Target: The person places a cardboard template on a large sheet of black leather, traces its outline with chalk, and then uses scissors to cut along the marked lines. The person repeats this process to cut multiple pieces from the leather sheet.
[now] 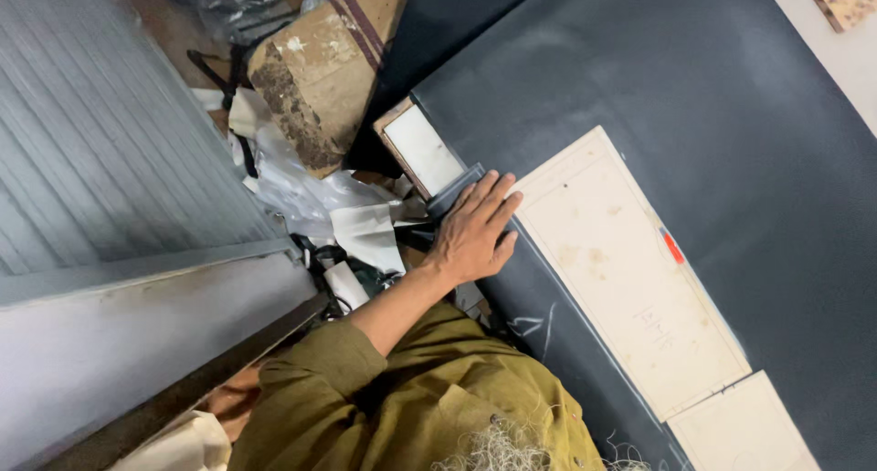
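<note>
A ribbed grey shutter (pixel 100 133) fills the left side, with a heap of white paper scraps (pixel 320 201) and one stained brown cardboard piece (pixel 320 69) crowded into the gap beside it. One hand (pixel 475 233), on an arm in an olive sleeve (pixel 365 389), lies flat and spread, fingers (pixel 493 197) open, pressing the folded edge of a dark sheet (pixel 694 96); it grips nothing, and which hand it is cannot be told. A small white-faced board (pixel 420 148) sits just above the fingers. To the right, two cream template boards (pixel 630 270) lie end to end on the sheet, the larger bearing a small red tab (pixel 673 248). Bare sheet stretches beyond them.
</note>
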